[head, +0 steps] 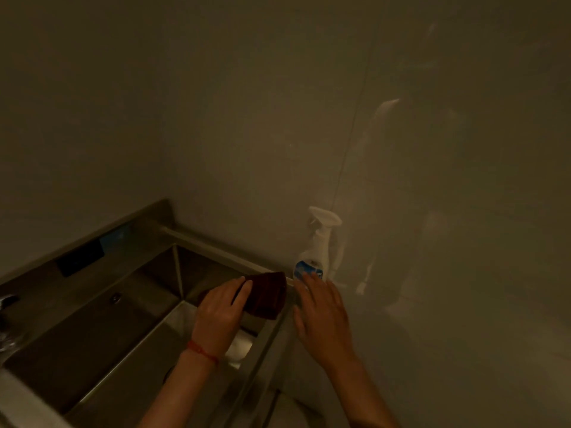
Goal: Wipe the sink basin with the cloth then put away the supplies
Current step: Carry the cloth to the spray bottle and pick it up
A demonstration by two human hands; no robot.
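The scene is very dim with a murky brown-yellow cast, and no lamp shows in view; the wall (278, 103) carries only faint, smeared pale reflections on its right side. The white spray bottle (315, 251) is the brightest thing, soft-edged and slightly ghosted. The steel sink (102, 329) gives a dull sheen, its rim bowing and blurring toward the lower left edge.

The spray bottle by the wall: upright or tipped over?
Upright. The spray bottle stands with its trigger head on top, beside the wall, just beyond the right hand.
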